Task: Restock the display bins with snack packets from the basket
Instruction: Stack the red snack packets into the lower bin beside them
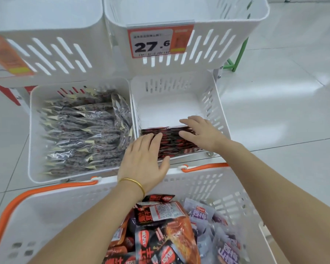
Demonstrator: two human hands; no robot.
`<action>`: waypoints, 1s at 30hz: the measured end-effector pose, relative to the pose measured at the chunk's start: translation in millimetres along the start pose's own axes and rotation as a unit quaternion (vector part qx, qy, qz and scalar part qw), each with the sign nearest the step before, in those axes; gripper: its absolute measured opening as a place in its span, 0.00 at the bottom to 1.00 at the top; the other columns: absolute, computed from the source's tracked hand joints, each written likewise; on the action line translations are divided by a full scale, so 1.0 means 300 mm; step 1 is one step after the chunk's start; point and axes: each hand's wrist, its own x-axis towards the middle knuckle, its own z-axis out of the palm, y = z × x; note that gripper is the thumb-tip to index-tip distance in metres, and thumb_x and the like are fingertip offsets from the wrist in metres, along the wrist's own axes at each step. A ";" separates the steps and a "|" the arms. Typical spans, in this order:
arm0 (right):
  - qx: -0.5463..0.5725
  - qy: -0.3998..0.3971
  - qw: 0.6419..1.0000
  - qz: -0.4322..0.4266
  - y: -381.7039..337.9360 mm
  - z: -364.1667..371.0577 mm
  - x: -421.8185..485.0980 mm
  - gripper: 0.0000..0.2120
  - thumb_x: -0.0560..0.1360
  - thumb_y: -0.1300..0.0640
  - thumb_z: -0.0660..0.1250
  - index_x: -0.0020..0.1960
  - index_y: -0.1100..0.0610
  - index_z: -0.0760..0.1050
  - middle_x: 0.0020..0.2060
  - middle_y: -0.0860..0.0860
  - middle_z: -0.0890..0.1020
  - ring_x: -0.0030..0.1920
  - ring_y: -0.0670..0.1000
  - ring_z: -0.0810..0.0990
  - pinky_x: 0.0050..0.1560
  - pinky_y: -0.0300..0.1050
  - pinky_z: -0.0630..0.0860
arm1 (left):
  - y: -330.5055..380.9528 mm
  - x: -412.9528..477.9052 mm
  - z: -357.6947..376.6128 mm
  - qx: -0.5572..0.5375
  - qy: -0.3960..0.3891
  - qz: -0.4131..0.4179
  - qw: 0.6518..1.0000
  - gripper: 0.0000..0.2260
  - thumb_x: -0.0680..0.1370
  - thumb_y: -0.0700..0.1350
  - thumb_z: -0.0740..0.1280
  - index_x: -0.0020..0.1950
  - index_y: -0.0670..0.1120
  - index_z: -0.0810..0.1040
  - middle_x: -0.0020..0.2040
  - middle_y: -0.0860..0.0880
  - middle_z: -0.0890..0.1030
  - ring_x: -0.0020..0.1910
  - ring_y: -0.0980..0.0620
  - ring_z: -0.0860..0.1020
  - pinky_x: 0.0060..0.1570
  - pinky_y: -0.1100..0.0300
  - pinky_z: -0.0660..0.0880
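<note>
Our left hand [143, 159] and right hand [200, 134] lie flat with fingers straight, gripping nothing, pressing the red packets [171, 144] beneath them in the bin [170, 109]. Basket [65, 206] sits under our wrists.

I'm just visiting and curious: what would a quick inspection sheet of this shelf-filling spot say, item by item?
Surface: white floor tiles around the bins.
Job's things: lower right bin holds a row of red packets at its near end, with its far part bare. The lower left bin is full of silver-grey packets. The basket with orange handles holds red-orange packets and purple packets.
Clutter: nothing seen.
Hands: left hand and right hand both rest with straight fingers on the red packets. There is a gold bracelet on the left wrist.
Cables: nothing seen.
Surroundings: upper bins, a price tag reading 27.6, a green frame leg.
</note>
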 end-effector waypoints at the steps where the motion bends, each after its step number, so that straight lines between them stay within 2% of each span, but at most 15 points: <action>1: 0.013 0.022 1.000 -0.007 -0.014 -0.017 -0.033 0.25 0.78 0.42 0.57 0.73 0.46 0.62 0.73 0.49 0.61 0.73 0.54 0.57 0.72 0.51 0.55 | 0.001 -0.003 -0.002 0.004 -0.003 -0.001 1.000 0.34 0.72 0.61 0.39 0.76 0.49 0.54 0.73 0.49 0.62 0.72 0.50 0.58 0.71 0.53 0.56; 3: 0.068 0.089 0.993 -0.023 -0.063 -0.054 -0.132 0.23 0.79 0.46 0.60 0.72 0.49 0.65 0.71 0.51 0.65 0.72 0.52 0.61 0.70 0.44 0.57 | 0.005 -0.003 -0.009 0.016 -0.010 -0.004 1.000 0.32 0.74 0.60 0.42 0.76 0.49 0.55 0.73 0.47 0.62 0.72 0.48 0.59 0.70 0.52 0.57; 5: 0.148 0.149 0.977 -0.028 -0.134 -0.069 -0.280 0.20 0.79 0.51 0.62 0.69 0.51 0.69 0.66 0.49 0.70 0.68 0.48 0.66 0.64 0.35 0.59 | 0.012 0.001 -0.009 0.050 -0.015 -0.010 0.999 0.28 0.77 0.58 0.45 0.76 0.51 0.54 0.74 0.46 0.62 0.72 0.46 0.59 0.70 0.48 0.56; 7: 0.211 0.181 0.960 -0.031 -0.199 -0.047 -0.448 0.17 0.78 0.54 0.63 0.66 0.52 0.72 0.60 0.45 0.73 0.63 0.45 0.70 0.60 0.34 0.63 | 0.025 -0.006 -0.017 0.089 -0.024 -0.021 0.996 0.26 0.80 0.57 0.47 0.77 0.51 0.52 0.75 0.44 0.59 0.73 0.44 0.56 0.71 0.45 0.54; 9: 0.239 0.172 0.955 -0.022 -0.239 0.014 -0.603 0.14 0.78 0.56 0.64 0.63 0.52 0.75 0.56 0.43 0.76 0.59 0.45 0.75 0.59 0.37 0.69 | 0.037 -0.022 -0.034 0.102 -0.030 -0.022 0.994 0.26 0.81 0.57 0.47 0.77 0.49 0.51 0.75 0.43 0.57 0.74 0.44 0.54 0.71 0.43 0.53; 10: 0.243 0.147 0.959 -0.009 -0.249 0.054 -0.670 0.14 0.77 0.56 0.65 0.62 0.51 0.76 0.55 0.44 0.78 0.56 0.44 0.76 0.56 0.35 0.71 | 0.045 -0.039 -0.048 0.096 -0.026 -0.017 0.995 0.27 0.81 0.57 0.48 0.77 0.47 0.51 0.75 0.43 0.57 0.74 0.44 0.54 0.71 0.44 0.54; 12: 0.250 0.094 0.963 0.028 -0.251 0.143 -0.779 0.12 0.77 0.57 0.65 0.60 0.53 0.77 0.53 0.46 0.81 0.51 0.44 0.78 0.52 0.33 0.73 | 0.055 -0.100 -0.080 0.040 -0.001 -0.003 0.999 0.25 0.81 0.55 0.51 0.76 0.46 0.55 0.75 0.43 0.58 0.73 0.44 0.55 0.71 0.46 0.55; 13: 0.247 0.079 0.965 0.045 -0.247 0.182 -0.820 0.12 0.77 0.57 0.66 0.60 0.53 0.77 0.53 0.48 0.81 0.51 0.44 0.78 0.54 0.36 0.73 | 0.057 -0.144 -0.097 -0.004 0.017 0.001 1.000 0.25 0.81 0.54 0.52 0.75 0.45 0.58 0.74 0.42 0.60 0.73 0.43 0.57 0.71 0.47 0.55; 15: 0.225 0.051 0.971 0.059 -0.240 0.242 -0.876 0.18 0.75 0.55 0.68 0.65 0.53 0.74 0.56 0.48 0.80 0.56 0.46 0.77 0.59 0.42 0.72 | 0.051 -0.256 -0.126 -0.077 0.043 0.011 0.996 0.26 0.79 0.54 0.50 0.73 0.42 0.62 0.72 0.41 0.63 0.71 0.42 0.59 0.71 0.49 0.56; 17: 0.216 -0.022 0.975 0.042 -0.239 0.288 -0.888 0.33 0.71 0.51 0.73 0.73 0.51 0.63 0.65 0.46 0.73 0.66 0.46 0.69 0.64 0.41 0.66 | 0.033 -0.369 -0.146 -0.106 0.049 0.024 0.993 0.28 0.77 0.55 0.49 0.72 0.41 0.64 0.70 0.40 0.65 0.70 0.41 0.61 0.70 0.49 0.57; 19: 0.186 -0.080 0.979 0.008 -0.245 0.334 -0.875 0.47 0.66 0.46 0.76 0.77 0.48 0.52 0.73 0.46 0.62 0.73 0.49 0.60 0.70 0.49 0.63 | 0.008 -0.450 -0.152 -0.111 0.043 0.012 0.993 0.25 0.79 0.53 0.52 0.72 0.40 0.64 0.71 0.40 0.64 0.70 0.41 0.61 0.70 0.49 0.56; 21: 0.105 -0.079 0.991 -0.003 -0.252 0.375 -0.869 0.54 0.63 0.43 0.78 0.77 0.46 0.46 0.75 0.47 0.58 0.75 0.53 0.56 0.69 0.55 0.64 | -0.007 -0.497 -0.155 -0.120 0.042 -0.018 0.992 0.23 0.80 0.49 0.56 0.73 0.41 0.63 0.72 0.40 0.62 0.71 0.41 0.59 0.71 0.49 0.55; 24: 0.076 -0.033 0.997 0.000 -0.255 0.394 -0.884 0.54 0.63 0.47 0.78 0.77 0.49 0.46 0.74 0.50 0.60 0.73 0.53 0.59 0.67 0.52 0.66 | -0.011 -0.546 -0.164 -0.139 0.054 -0.032 0.988 0.22 0.81 0.46 0.58 0.73 0.41 0.62 0.73 0.41 0.60 0.72 0.42 0.57 0.72 0.50 0.53; 30: 0.224 0.029 0.974 0.025 -0.263 0.349 -0.891 0.45 0.67 0.56 0.77 0.76 0.52 0.55 0.73 0.49 0.63 0.72 0.50 0.63 0.69 0.52 0.66 | 0.002 -0.600 -0.174 -0.174 0.055 -0.020 0.983 0.21 0.81 0.47 0.58 0.73 0.42 0.62 0.74 0.42 0.59 0.73 0.45 0.55 0.72 0.52 0.52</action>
